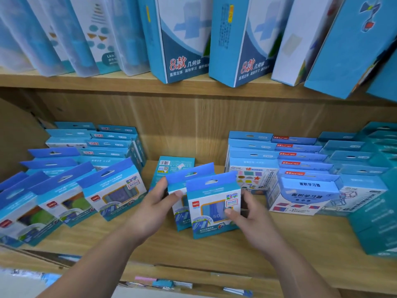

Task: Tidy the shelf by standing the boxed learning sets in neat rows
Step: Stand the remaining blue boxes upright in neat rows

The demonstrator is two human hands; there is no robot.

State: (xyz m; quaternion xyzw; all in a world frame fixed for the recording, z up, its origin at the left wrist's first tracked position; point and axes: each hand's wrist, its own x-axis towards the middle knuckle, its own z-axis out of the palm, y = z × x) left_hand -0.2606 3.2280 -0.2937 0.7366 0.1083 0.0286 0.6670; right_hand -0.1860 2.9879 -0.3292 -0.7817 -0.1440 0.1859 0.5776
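Right grip (pixel 251 214): pinches the front set (pixel 211 196) at its right edge, thumb on the printed face and fingers curled round behind. It looks like a hold for squaring the box up while keeping it on its base.
Left grip (pixel 156 203): holds the rear set (pixel 182 179) at its left edge, with the thumb pressed on the front below the hang tab and the fingers hidden behind. Its job is probably to steady that box so the pair moves as one.
Front set: stands on the lower shelf (pixel 193 250) in the middle gap, near its front edge. It is tilted a little and covers the right half of the rear set, seemingly touching it.
Rear set: sits just behind and to the left, tab up, with the same tilt.
Teal box (pixel 171 166): lies farther back with its barcode side showing. Whether it is lying flat or leaning I cannot tell, but it looks not yet stood up.
Left row (pixel 111 190): the same blue-tabbed sets run from near left towards the middle, faces outward and leaning back. The held pair looks meant to carry this line on.
Right rows (pixel 253 168): other sets stand in files running back to the far wall, tabs up and already orderly.
Upper shelf (pixel 129 82): carries tall boxes (pixel 184 39) that stand leaning.
Step in hand: closing the middle gap, with the task partly done.
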